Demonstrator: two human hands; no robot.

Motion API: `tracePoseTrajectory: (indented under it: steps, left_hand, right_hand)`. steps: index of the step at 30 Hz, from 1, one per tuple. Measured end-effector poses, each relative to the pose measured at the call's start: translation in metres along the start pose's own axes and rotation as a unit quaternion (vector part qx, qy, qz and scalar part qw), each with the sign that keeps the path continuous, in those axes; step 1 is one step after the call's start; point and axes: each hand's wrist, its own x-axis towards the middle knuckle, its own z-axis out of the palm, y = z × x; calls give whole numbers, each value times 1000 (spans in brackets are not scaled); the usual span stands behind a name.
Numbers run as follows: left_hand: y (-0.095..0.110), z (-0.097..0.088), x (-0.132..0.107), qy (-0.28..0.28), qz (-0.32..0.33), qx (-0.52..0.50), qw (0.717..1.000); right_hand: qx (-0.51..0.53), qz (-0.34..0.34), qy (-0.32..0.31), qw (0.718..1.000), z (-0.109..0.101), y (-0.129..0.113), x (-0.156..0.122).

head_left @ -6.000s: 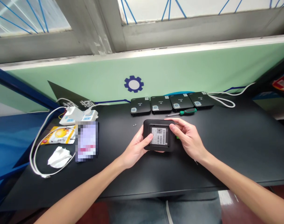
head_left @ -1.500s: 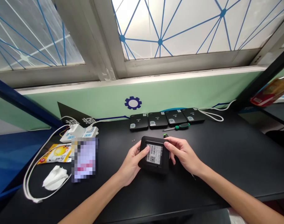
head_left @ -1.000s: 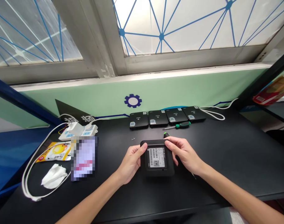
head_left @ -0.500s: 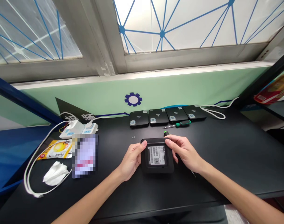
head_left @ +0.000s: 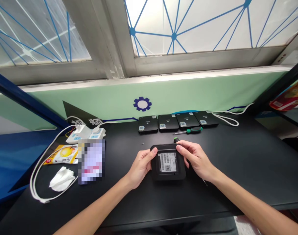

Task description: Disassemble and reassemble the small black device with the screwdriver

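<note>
Rotated since earlier, the black box [head_left: 167, 163] is gripped by left hand [head_left: 139, 167] and right hand [head_left: 198, 159]. The worktop [head_left: 244, 163] ends low in frame.

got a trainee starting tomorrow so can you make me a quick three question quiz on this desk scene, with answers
1. Count: how many black boxes lie in the row along the green wall?
2. True or false: the right hand is touching the screwdriver that lies just in front of that row.
3. Fill the gap: the left hand and the right hand both grip the held box, whose face toward the camera bears a printed ___.

Key:
1. Four.
2. False; that screwdriver lies on the table, apart from the hand.
3. Label.
</note>
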Motion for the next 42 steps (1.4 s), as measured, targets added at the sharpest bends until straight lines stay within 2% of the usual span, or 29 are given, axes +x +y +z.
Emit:
tracePoseTrajectory:
  steps: [14,21,42]
  left_hand:
    - [-5,-2,3,-10,9,-2,1000]
    - [-6,-1,2,-14,13,2,1000]
    - [-4,-1,2,-10,9,6,1000]
  right_hand:
    - [25,-4,2,1000,1,-1,0]
    - [2,-36,25,999,1,-2,-2]
    - [-29,-40,49,998,0,-3,-1]
